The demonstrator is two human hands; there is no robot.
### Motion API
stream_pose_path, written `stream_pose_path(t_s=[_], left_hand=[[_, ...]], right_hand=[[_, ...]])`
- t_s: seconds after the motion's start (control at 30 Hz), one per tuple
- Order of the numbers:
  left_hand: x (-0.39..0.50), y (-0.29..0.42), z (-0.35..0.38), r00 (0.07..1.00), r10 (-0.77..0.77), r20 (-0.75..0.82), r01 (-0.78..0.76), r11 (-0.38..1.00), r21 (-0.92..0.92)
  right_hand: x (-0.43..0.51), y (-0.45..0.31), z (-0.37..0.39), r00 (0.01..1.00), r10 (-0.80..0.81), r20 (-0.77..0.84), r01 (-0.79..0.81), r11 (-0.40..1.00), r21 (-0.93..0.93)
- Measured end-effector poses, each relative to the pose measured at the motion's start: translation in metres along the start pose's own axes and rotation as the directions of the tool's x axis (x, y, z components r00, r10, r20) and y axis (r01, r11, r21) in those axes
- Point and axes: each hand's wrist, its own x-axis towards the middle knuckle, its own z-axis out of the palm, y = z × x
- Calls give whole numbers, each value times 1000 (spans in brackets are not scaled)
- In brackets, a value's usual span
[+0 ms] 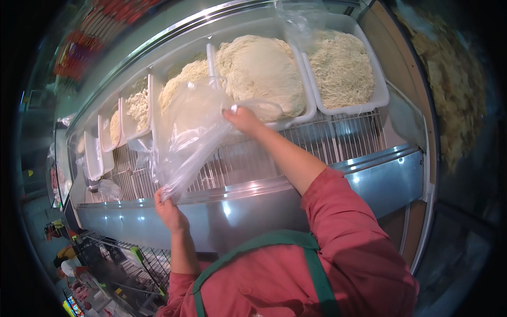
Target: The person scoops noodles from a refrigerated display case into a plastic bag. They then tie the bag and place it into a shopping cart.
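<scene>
A clear plastic bag point(198, 115) is stretched between my two hands above the display case. My left hand point(171, 212) pinches its lower end, near the case's steel front edge. Higher up and to the right, my right hand point(243, 120) grips the bag close to its handle loops. Behind the bag lies a heap of thin noodles point(184, 79), partly covered by it. A large mound of fine pale noodles point(261, 71) fills the white plastic tub just beyond my right hand. Whether the bag holds anything, I cannot tell.
Thicker noodles point(342, 71) fill the right-hand tub, with plastic film point(303, 20) over its back. Smaller white tubs point(93, 154) line the left. A wire rack point(317, 136) and steel front panel point(253, 216) run before me. A shopping cart point(130, 257) stands lower left.
</scene>
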Motion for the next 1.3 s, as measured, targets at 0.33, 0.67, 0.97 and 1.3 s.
stream_pose_path(t_s=[0.33,0.67,0.97,1.3], left_hand=[[-48,-32,-47,955,-281,-98,265,953,-144],[-107,-43,-22,897,-401,186,441,846,-300],[-168,-72,-57,824,-516,235,545,836,-73],[-202,-49,-90,785,-463,412,618,543,-569]], right_hand=[[-43,-7,72,938,-334,91,325,940,103],[-113,-22,139,770,-237,592,453,857,-246],[-139,-8,135,863,-503,41,454,738,-499],[-161,39,156,732,-305,610,585,740,-331]])
